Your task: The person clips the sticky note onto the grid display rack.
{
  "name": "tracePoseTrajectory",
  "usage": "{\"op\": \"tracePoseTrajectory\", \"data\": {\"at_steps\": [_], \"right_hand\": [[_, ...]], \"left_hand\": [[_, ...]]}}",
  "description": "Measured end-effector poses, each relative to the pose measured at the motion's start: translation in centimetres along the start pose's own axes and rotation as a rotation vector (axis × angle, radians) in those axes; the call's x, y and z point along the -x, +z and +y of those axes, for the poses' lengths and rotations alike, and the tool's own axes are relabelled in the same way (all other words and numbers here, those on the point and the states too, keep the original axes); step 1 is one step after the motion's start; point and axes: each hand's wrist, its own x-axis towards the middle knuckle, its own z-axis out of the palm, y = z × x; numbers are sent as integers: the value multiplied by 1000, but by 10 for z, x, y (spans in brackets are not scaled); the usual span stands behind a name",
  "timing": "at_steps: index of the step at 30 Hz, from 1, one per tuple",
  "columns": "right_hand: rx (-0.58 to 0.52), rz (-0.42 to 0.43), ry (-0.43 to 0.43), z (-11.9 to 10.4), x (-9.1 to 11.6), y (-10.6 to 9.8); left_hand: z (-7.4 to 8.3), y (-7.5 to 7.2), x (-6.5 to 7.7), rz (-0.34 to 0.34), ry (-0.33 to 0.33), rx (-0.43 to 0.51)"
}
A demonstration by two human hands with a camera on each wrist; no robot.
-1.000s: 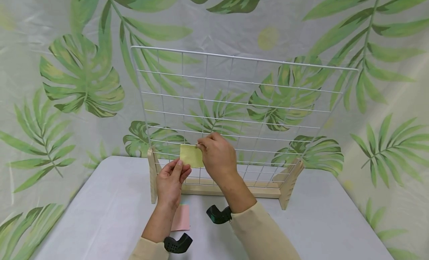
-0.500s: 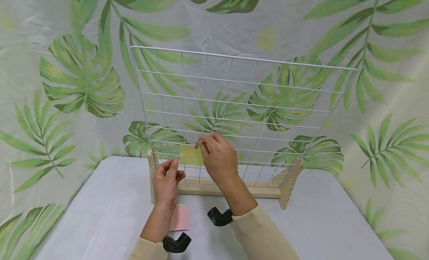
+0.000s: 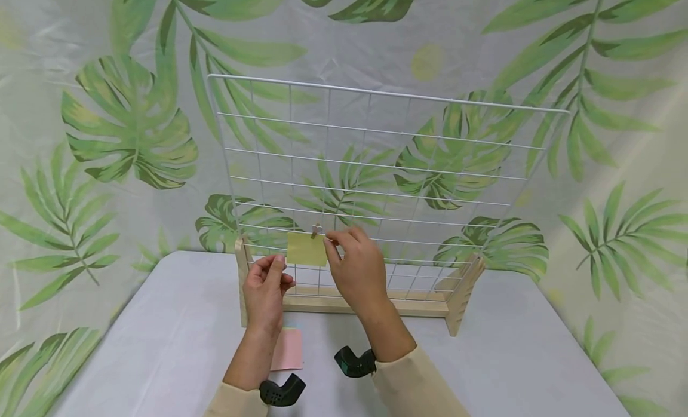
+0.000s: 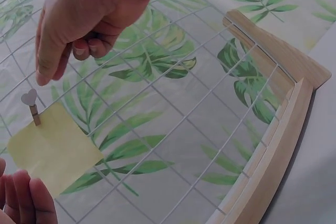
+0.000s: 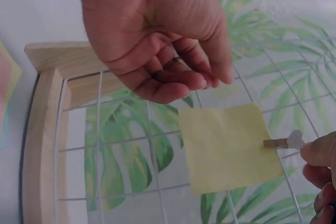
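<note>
A yellow sticky note (image 3: 305, 250) hangs against the white wire grid, held at its top edge by a small wooden clothespin (image 3: 315, 232). A white heart (image 5: 295, 139) decorates the clothespin's upper end. My right hand (image 3: 359, 270) is just to the right of it, thumb and fingertips close beside the heart, holding nothing. At the note's lower left is my left hand (image 3: 264, 294), its fingers loosely bent and nothing between them. The left wrist view shows the clothespin (image 4: 35, 115) gripping the note's upper corner area.
The wire grid (image 3: 371, 130) stands upright in a wooden base (image 3: 419, 308) with side supports. Pink sticky notes (image 3: 288, 349) lie on the white table (image 3: 516, 345) near my left forearm. A leaf-patterned sheet (image 3: 134, 118) hangs behind.
My left hand has let go of the note and moved slightly left. My right hand has released the clothespin and drawn back to the right and down. The note stays on the grid.
</note>
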Motion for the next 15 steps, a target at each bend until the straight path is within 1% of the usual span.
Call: {"op": "tracePoseTrajectory", "data": {"at_steps": [4,7,12,15], "right_hand": [[-41,-13,49,3,14,2],[-73,-34,103,4,27,5],[-94,-88,187,7,52,7],[-110,-133,248,12,67,8]], "left_hand": [[2,1,0,-12,8,2],[4,1,1,-16,18,-1],[5,1,3,-21,23,-15],[5,1,4,-24,25,-25]]}}
